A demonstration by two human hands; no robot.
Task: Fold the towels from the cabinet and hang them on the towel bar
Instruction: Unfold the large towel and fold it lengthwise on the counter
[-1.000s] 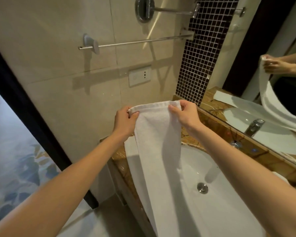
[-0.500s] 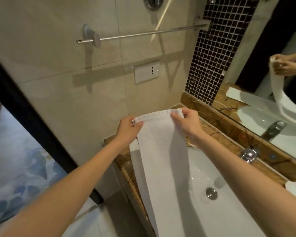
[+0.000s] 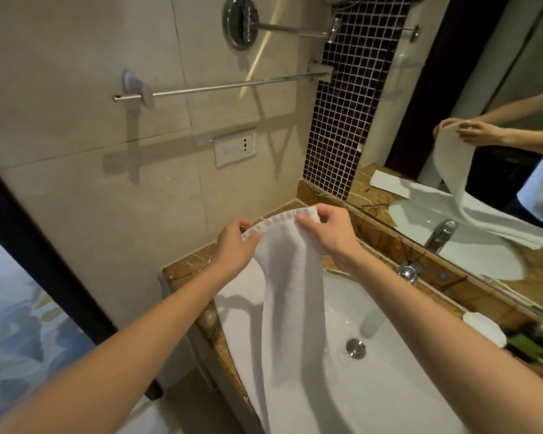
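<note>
A long white towel (image 3: 290,296), folded into a narrow strip, hangs down over the sink from its top edge. My left hand (image 3: 234,245) pinches the top left corner and my right hand (image 3: 329,233) pinches the top right corner, close together. The chrome towel bar (image 3: 226,86) is fixed to the beige tiled wall above and to the left of my hands, with nothing on it. A second white towel (image 3: 232,292) lies flat on the counter's left end, partly under the hanging one.
The white sink (image 3: 373,355) with a drain sits in a brown marble counter (image 3: 182,274). A chrome faucet (image 3: 408,272) stands at the back. The mirror (image 3: 483,120) on the right reflects my hands. A wall socket (image 3: 235,148) and a round magnifying mirror mount (image 3: 240,21) sit on the wall.
My hands have drawn closer together, bunching the towel's top edge narrower. The view has tilted down a little, so the towel bar sits lower in the frame.
</note>
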